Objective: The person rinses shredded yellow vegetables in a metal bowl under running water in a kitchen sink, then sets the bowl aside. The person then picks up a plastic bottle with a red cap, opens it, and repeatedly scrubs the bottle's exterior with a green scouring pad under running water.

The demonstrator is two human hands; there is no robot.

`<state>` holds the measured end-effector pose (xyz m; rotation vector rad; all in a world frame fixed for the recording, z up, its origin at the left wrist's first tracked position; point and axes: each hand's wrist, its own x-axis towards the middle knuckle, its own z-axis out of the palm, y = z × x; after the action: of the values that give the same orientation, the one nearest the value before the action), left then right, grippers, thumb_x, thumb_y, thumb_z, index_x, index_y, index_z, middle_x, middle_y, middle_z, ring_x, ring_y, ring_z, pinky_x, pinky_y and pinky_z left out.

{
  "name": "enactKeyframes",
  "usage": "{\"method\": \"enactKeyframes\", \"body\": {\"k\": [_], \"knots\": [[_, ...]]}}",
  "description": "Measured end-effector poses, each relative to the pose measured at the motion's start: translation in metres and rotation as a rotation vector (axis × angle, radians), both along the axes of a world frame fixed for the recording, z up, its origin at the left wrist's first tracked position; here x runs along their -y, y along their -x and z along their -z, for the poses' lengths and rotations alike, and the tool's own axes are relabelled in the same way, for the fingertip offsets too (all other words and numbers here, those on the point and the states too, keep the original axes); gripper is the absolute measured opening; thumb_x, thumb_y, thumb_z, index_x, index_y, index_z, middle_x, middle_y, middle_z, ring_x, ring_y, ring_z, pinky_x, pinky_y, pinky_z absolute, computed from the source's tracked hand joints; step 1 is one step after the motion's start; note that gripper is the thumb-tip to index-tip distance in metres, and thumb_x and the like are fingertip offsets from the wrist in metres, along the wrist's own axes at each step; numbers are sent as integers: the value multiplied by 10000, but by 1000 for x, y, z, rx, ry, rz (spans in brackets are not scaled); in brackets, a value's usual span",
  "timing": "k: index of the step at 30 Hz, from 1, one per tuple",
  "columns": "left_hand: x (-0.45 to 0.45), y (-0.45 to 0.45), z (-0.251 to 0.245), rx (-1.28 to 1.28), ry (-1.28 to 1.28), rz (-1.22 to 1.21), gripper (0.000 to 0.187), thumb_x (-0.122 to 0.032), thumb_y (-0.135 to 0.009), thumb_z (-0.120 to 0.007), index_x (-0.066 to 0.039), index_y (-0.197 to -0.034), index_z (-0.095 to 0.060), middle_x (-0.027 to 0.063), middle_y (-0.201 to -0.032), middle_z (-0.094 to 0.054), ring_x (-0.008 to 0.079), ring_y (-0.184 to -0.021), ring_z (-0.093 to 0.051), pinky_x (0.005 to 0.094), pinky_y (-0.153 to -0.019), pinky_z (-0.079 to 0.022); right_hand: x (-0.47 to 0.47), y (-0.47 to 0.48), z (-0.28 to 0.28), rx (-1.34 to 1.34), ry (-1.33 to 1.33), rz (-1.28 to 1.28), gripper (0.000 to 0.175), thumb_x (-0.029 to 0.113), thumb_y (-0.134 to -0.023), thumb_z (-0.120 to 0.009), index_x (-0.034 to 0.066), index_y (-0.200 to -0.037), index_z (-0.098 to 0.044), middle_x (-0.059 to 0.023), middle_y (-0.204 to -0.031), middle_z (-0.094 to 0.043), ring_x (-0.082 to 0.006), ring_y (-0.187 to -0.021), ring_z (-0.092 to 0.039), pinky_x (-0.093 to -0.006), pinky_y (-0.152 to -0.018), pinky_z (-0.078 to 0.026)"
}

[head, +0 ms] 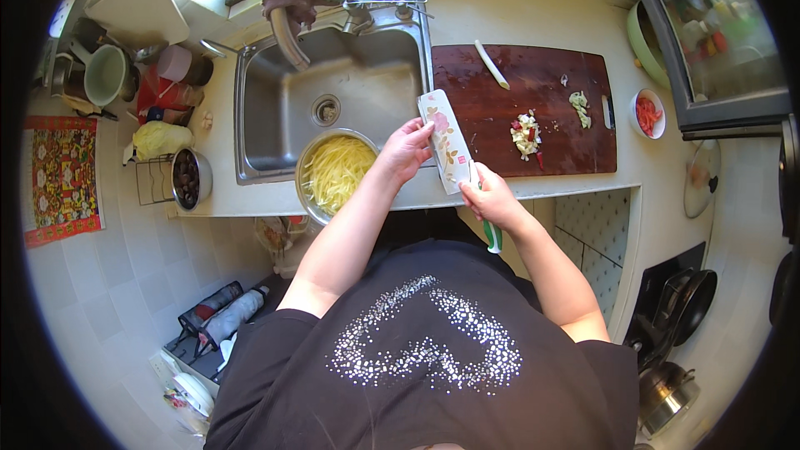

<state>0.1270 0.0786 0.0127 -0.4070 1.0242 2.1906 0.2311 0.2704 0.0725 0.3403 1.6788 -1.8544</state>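
Observation:
My right hand [490,199] grips the green-and-white handle of a kitchen cleaver [445,140] with a floral pattern on its broad blade. At the blade's left edge are the bent fingers of my left hand [407,149]; whether they press on it cannot be told. Right of the blade lies a dark wooden cutting board [562,156]. On it are a white scallion stalk [492,65], a pile of chopped garlic and red chili [525,135] and a small heap of sliced scallion [580,109]. Beside my left forearm, a metal bowl holds shredded potato [334,169].
A steel sink [337,84] with a curved faucet [290,37] is at the left. A white bowl of red pieces [649,114] and a glass lid [701,178] are on the right. A bowl of dark pieces [187,179] stands far left, near a cabbage [162,140].

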Motion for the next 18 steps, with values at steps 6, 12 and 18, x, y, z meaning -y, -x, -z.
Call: {"method": "enactKeyframes", "body": {"k": [6,12,18], "knots": [[62,-10,-31,-53,303,-268,147,-128,-960,-592,-58,-1085,-627,18,-910,-648,107,-812,-611,249,-752,-517,9,12,-6,-20,48,4,168,141,-965,-532,53,-1100,-486,18,-662,-493,-53,-458,-413,-215,-405,-365],[132,-55,-79,-763,1100,1,291,-108,-905,-640,-19,-1181,-618,113,-1111,-627,221,-1039,-595,340,-923,-482,-24,7,2,-243,-305,41,204,167,-923,-583,29,-1069,-542,-50,-657,-591,-102,-535,-544,-291,-478,-445],[128,-65,-85,-1072,1556,112,358,-101,-820,-687,-32,-1167,-635,161,-1140,-636,308,-1092,-596,403,-951,-470,-54,0,21,-471,-773,115,228,152,-906,-586,5,-1076,-550,-267,-842,-651,-453,-828,-633,-495,-676,-500]]}}
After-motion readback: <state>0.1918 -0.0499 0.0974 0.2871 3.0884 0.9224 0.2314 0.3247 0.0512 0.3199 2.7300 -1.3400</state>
